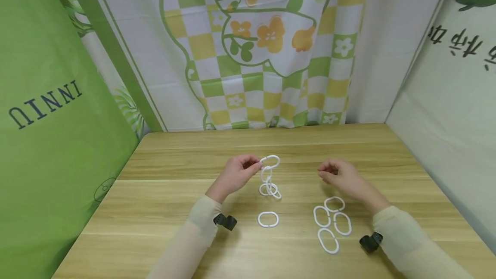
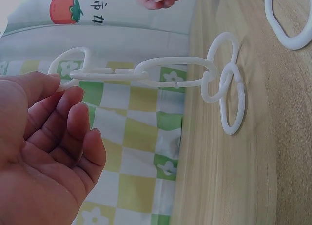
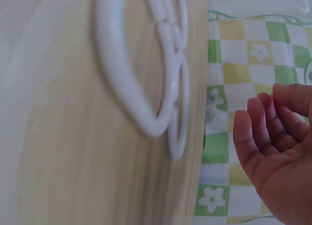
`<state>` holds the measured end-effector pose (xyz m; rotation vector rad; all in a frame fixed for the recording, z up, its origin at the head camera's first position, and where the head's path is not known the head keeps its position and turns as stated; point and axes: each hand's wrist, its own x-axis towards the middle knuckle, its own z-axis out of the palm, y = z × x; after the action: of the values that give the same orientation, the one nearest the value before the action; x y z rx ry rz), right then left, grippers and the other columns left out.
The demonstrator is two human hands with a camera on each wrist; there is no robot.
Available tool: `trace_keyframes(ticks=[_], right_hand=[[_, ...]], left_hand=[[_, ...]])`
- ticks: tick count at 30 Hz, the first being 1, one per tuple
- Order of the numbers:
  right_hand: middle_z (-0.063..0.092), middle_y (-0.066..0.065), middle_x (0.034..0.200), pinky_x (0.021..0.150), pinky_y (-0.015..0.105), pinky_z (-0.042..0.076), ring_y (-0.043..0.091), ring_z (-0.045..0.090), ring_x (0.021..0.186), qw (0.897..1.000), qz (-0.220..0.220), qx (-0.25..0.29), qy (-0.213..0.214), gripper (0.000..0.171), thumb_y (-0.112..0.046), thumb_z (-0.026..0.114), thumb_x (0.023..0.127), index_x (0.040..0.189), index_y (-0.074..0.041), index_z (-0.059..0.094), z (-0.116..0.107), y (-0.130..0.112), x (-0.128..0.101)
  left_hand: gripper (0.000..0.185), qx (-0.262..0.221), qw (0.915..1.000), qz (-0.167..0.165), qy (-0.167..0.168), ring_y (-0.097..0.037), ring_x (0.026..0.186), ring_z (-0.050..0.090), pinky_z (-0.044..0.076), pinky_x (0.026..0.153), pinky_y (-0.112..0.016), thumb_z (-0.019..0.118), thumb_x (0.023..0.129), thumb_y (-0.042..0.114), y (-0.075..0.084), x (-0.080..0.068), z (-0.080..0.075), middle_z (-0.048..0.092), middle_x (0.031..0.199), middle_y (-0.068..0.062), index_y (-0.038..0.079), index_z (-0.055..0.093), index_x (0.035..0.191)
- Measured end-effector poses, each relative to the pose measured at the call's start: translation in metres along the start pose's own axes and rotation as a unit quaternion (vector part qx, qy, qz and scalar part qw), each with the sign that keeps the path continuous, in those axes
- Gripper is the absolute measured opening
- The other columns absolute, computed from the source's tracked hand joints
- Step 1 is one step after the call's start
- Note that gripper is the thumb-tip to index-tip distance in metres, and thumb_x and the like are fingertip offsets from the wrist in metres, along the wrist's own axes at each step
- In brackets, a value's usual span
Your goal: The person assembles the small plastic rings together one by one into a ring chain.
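Note:
My left hand [image 1: 235,175] pinches the top link of a white plastic link chain [image 2: 170,61] between thumb and fingertips. The chain hangs from that hand, and its lowest links lie against the wooden table in a small cluster. Straight below it, a single loose white oval link [image 1: 268,213] lies on the table. My right hand [image 1: 342,178] hovers over the right side of the table with loosely curled fingers and nothing in them. Nearer to me than that hand, several loose white links [image 3: 109,34] lie close together; each visible one has a small gap in its side.
The wooden table [image 1: 174,210] ends at a checked, flowered curtain [image 1: 248,81] at the back. A green cloth [image 1: 58,154] hangs on the left and a white printed one [image 1: 445,98] on the right. Each wrist wears a small black camera [image 1: 225,221].

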<state>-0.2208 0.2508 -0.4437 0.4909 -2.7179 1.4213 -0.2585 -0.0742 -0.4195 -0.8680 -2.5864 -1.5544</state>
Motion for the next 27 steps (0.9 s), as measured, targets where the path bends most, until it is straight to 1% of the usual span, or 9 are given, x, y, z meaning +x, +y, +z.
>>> trace_keyframes(ticks=[2,5,7,11,14,18,22,27], right_hand=[[0.06,0.006,0.082,0.062,0.026,0.049,0.016,0.056,0.073,1.0,-0.001,-0.025,-0.005,0.017,-0.014,0.062,0.087,0.096,0.0,0.061,-0.001,0.005,-0.003],[0.06,-0.001,0.081,0.064,0.026,0.047,0.013,0.055,0.074,0.997,-0.001,-0.073,-0.022,0.013,-0.014,0.063,0.086,0.094,-0.004,0.063,-0.002,0.009,-0.007],[0.06,-0.005,0.081,0.067,0.027,0.046,0.011,0.055,0.075,0.993,0.004,-0.106,-0.047,0.012,-0.016,0.063,0.086,0.095,-0.009,0.064,0.0,0.008,-0.009],[0.059,-0.009,0.079,0.066,0.027,0.045,0.008,0.054,0.073,0.984,0.005,-0.142,-0.112,0.009,-0.019,0.064,0.085,0.094,-0.016,0.064,0.006,0.002,-0.013],[0.059,-0.009,0.077,0.062,0.026,0.045,0.008,0.053,0.069,0.978,-0.009,-0.146,-0.151,0.007,-0.017,0.066,0.083,0.089,-0.017,0.063,0.011,-0.002,-0.015],[0.057,-0.008,0.074,0.058,0.026,0.044,0.008,0.052,0.066,0.973,-0.021,-0.137,-0.184,0.006,-0.014,0.066,0.082,0.083,-0.017,0.062,0.011,-0.004,-0.018],[0.055,-0.007,0.071,0.057,0.026,0.043,0.008,0.05,0.064,0.971,-0.021,-0.132,-0.199,0.01,-0.012,0.067,0.081,0.078,-0.018,0.06,0.003,-0.005,-0.023],[0.054,-0.007,0.066,0.053,0.024,0.041,0.006,0.047,0.06,0.967,-0.03,-0.128,-0.219,0.013,-0.01,0.071,0.075,0.073,-0.016,0.059,-0.01,-0.006,-0.033]], left_hand=[[0.021,-0.003,1.0,-0.002,-0.001,-0.013,0.068,0.055,0.046,0.056,-0.027,0.059,0.089,0.03,0.0,0.0,-0.001,0.064,0.082,-0.009,0.009,0.066,0.091],[0.023,-0.002,1.0,-0.003,-0.001,-0.013,0.068,0.055,0.046,0.057,-0.027,0.059,0.089,0.03,0.0,0.0,-0.001,0.064,0.081,-0.007,0.008,0.066,0.092],[0.022,-0.001,1.0,-0.003,0.0,-0.013,0.068,0.055,0.046,0.057,-0.027,0.06,0.089,0.03,-0.001,0.0,-0.002,0.064,0.08,-0.005,0.009,0.066,0.092],[0.02,0.002,1.0,0.002,0.001,-0.012,0.067,0.054,0.045,0.056,-0.026,0.06,0.089,0.029,-0.001,0.0,-0.002,0.064,0.079,-0.004,0.01,0.066,0.091],[0.021,0.003,0.9999,0.012,-0.001,-0.012,0.066,0.054,0.045,0.055,-0.026,0.06,0.089,0.028,0.0,0.0,-0.001,0.064,0.08,-0.008,0.008,0.066,0.091],[0.02,0.004,0.9998,0.019,-0.008,-0.012,0.066,0.054,0.045,0.056,-0.026,0.06,0.089,0.028,0.0,-0.001,-0.001,0.064,0.081,-0.008,0.009,0.066,0.092],[0.018,0.003,0.9997,0.022,-0.011,-0.011,0.067,0.054,0.045,0.057,-0.026,0.06,0.089,0.028,-0.002,0.0,-0.001,0.064,0.081,-0.008,0.011,0.066,0.091],[0.015,0.0,0.9997,0.023,-0.01,-0.011,0.068,0.055,0.046,0.058,-0.026,0.061,0.089,0.026,-0.003,0.0,-0.002,0.065,0.082,-0.009,0.013,0.066,0.09]])
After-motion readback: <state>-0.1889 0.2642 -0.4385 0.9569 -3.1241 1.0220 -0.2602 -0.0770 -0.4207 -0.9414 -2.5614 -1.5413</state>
